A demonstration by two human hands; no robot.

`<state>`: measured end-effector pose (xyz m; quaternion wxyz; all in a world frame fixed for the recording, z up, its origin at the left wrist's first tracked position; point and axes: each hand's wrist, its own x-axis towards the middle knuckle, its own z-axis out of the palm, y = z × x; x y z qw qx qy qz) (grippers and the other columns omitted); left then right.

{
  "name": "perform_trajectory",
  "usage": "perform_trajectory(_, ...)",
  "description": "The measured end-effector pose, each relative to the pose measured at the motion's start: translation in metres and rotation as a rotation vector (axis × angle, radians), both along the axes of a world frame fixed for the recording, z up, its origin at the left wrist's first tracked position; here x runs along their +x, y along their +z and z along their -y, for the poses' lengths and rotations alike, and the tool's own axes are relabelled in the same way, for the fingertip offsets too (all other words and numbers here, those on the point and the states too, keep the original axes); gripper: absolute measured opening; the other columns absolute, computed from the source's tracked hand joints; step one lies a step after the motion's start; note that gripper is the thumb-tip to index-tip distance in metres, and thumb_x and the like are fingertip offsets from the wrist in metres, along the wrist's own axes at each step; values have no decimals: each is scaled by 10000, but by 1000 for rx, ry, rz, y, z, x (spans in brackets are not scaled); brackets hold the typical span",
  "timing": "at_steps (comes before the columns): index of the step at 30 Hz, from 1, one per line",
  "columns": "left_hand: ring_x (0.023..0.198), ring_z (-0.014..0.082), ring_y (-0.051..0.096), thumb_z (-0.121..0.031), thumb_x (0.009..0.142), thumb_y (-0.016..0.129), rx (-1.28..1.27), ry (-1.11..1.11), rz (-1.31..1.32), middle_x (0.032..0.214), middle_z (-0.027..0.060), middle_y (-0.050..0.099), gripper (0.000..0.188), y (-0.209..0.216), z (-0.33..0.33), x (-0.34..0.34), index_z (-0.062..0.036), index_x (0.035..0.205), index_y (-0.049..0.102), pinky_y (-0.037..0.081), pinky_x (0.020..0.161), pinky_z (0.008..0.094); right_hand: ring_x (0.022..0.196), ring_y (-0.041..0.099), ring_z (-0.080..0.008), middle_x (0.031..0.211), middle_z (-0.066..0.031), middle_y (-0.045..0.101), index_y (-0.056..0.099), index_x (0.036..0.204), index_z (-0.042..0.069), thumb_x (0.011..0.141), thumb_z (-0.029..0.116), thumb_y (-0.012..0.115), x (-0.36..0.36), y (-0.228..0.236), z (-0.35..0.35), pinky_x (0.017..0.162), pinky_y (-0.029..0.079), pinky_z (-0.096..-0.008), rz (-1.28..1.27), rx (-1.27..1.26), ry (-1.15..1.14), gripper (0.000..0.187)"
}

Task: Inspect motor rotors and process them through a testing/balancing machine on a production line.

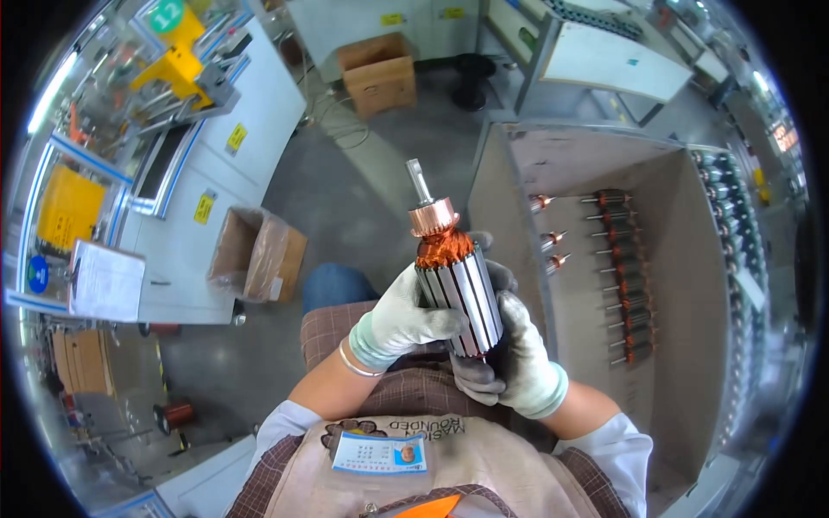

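Note:
Between my two gloved hands I hold a motor armature (455, 289), tilted with its steel shaft pointing up and away from me. It has a copper commutator, orange-brown windings and a slotted silver core. My left hand (406, 319) wraps the core from the left, thumb across its front. Around the right side and lower end closes my right hand (514, 358), its fingers partly hidden under the core. Both gloves are white with grey-coated fingers. The lower end of the shaft is mostly covered by my right hand.
To my right stands a large grey-brown bin (691, 345) with several armatures (626, 285) in a row and a few near its left wall. An open cardboard box (250, 255) sits at left beside a white machine cabinet (207, 181). Another cardboard box (376, 73) stands farther ahead.

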<state>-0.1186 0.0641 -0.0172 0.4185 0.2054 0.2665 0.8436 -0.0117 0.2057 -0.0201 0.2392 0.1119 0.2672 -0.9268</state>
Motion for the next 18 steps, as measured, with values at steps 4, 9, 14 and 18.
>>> perform_trajectory(4,1129,214,595,-136,755,807,-156,-41,-47,1243,135,579,880,14,-17,-7,-5,1441,273,487,955,348,532,555,-162,749,-112,607,512,1226,71,870,635,527,1,22,-21,448,417,-246,-22,58,-67,666)
perform_trajectory(9,1066,298,628,-162,793,758,-467,140,-652,1140,204,622,763,31,-52,5,27,1397,331,492,939,408,862,616,-177,976,-117,631,469,1297,34,861,359,670,11,19,-41,723,510,-293,-400,793,-613,580)
perform_trajectory(14,938,279,648,-79,766,702,-417,95,-1292,967,179,657,563,10,-110,33,11,1280,492,497,891,385,987,567,-155,1110,-91,597,446,1334,2,757,226,760,65,-33,-107,817,469,-299,-63,1030,-832,694)
perform_trajectory(18,861,261,653,-110,733,679,-322,0,-1741,917,131,671,443,-26,-148,59,-10,1158,600,497,868,388,603,494,-73,836,-15,558,521,1203,23,767,336,738,124,-91,-159,462,391,-230,389,1086,-1050,579)
